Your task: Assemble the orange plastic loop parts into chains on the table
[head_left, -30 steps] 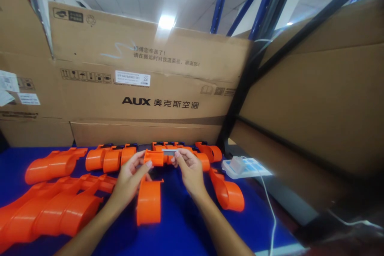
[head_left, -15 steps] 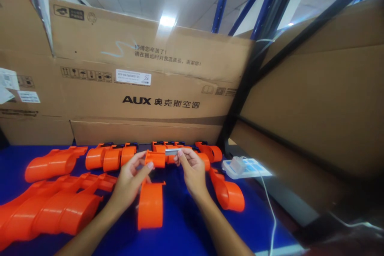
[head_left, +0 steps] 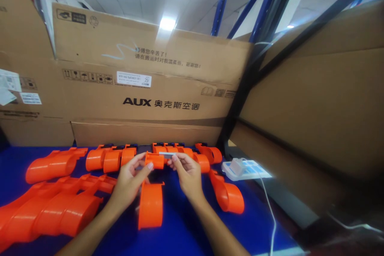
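A: Which hand's got what?

B: Left hand point(head_left: 129, 182) closed round the top end of an orange plastic part point(head_left: 151, 196), just above the blue table point(head_left: 180, 228), open end toward the camera. Right hand point(head_left: 184, 174) pinches a small grey strip point(head_left: 166, 154) betw. thumb and fingertips, laid against the part's top edge.

A: Why held that way?

B: Prob. so the left steadies the part while the strip's lined up on it; my read only.

A: Counts?

B: One strip. Orange parts: approx. five or six in the back row point(head_left: 180, 153) by the cardboard boxes point(head_left: 144, 88), overlapping, so no exact no. A pile at left point(head_left: 51, 204), maybe four or five. One loose at right point(head_left: 228, 194). One white adapter w/ cable point(head_left: 237, 166) near the right edge.
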`<action>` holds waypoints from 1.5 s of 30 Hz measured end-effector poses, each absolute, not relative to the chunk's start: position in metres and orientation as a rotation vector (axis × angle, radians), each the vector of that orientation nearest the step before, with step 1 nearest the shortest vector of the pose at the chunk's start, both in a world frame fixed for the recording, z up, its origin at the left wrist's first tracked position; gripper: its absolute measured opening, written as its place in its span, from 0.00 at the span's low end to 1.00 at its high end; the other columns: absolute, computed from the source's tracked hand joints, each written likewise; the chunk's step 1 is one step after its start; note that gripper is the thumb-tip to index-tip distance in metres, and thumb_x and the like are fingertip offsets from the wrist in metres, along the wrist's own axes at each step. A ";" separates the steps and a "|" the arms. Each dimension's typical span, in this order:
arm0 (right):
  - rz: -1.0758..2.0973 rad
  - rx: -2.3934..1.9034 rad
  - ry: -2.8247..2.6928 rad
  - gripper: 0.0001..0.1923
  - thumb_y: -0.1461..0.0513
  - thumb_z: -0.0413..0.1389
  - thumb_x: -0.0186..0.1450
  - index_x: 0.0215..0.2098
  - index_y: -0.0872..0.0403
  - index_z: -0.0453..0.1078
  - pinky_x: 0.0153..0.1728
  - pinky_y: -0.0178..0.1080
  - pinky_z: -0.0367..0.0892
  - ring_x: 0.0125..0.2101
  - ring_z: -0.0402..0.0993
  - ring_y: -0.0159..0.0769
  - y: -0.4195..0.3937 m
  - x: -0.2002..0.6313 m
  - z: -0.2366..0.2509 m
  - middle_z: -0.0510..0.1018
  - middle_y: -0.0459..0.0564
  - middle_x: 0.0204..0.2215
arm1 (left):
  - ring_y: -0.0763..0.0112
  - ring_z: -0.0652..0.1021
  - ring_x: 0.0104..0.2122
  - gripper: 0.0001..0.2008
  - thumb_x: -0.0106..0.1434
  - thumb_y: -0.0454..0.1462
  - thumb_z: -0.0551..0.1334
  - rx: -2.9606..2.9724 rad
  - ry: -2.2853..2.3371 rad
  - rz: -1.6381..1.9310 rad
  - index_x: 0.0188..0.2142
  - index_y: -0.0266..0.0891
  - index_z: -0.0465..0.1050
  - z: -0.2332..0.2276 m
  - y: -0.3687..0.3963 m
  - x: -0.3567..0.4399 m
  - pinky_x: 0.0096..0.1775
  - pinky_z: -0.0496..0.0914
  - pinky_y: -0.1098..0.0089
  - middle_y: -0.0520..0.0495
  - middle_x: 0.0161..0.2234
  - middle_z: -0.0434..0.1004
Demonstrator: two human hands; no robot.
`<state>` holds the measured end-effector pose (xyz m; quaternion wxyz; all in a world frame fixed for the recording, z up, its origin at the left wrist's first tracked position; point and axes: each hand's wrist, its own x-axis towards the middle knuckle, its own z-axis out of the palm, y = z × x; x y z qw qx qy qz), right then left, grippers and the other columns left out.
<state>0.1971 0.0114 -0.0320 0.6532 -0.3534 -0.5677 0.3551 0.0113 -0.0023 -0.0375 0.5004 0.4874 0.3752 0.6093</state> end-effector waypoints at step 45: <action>-0.064 -1.332 -2.287 0.04 0.62 0.59 0.62 0.36 0.53 0.72 0.44 0.44 0.64 0.41 0.68 0.44 0.018 0.197 -0.059 0.74 0.54 0.39 | 0.63 0.80 0.36 0.31 0.51 0.45 0.73 1.056 0.934 1.623 0.53 0.37 0.74 -0.040 0.016 -0.005 0.43 0.72 0.65 0.48 0.32 0.81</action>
